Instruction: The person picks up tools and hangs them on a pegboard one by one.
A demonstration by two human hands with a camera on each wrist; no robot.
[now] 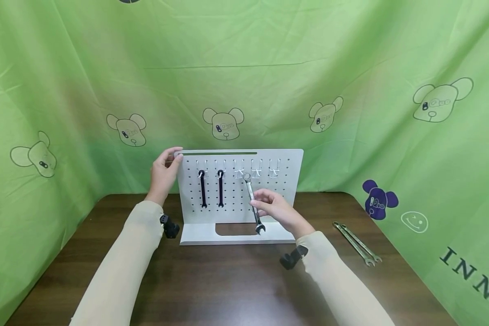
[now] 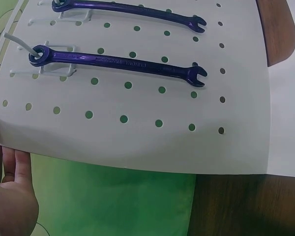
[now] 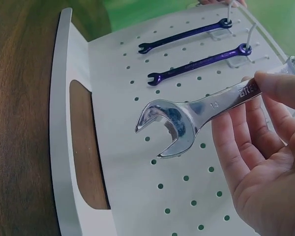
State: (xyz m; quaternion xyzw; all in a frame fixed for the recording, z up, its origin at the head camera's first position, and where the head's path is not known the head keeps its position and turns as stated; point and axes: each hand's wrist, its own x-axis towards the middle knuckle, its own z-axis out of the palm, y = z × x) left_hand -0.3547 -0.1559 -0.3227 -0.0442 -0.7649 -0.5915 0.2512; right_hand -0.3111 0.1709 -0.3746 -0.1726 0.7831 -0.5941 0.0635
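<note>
My left hand (image 1: 163,175) grips the upper left corner of a white pegboard stand (image 1: 189,232), its thumb on the front face. In my right hand (image 1: 278,209) a chrome combination wrench (image 3: 206,109) is pinched between thumb and fingers. Its ring end points up, close to the middle hooks (image 1: 239,173); whether it touches one I cannot tell. The open end hangs down before the board. Two dark purple combination wrenches, the outer one (image 2: 123,62) and the inner one (image 1: 220,190), hang by their ring ends from the left hooks.
Two more silver wrenches (image 1: 356,244) lie side by side on the brown wooden table (image 1: 228,285), right of the right forearm. White hooks (image 1: 274,173) stick out of the board on the right. A green printed cloth (image 1: 269,59) hangs behind and along the sides.
</note>
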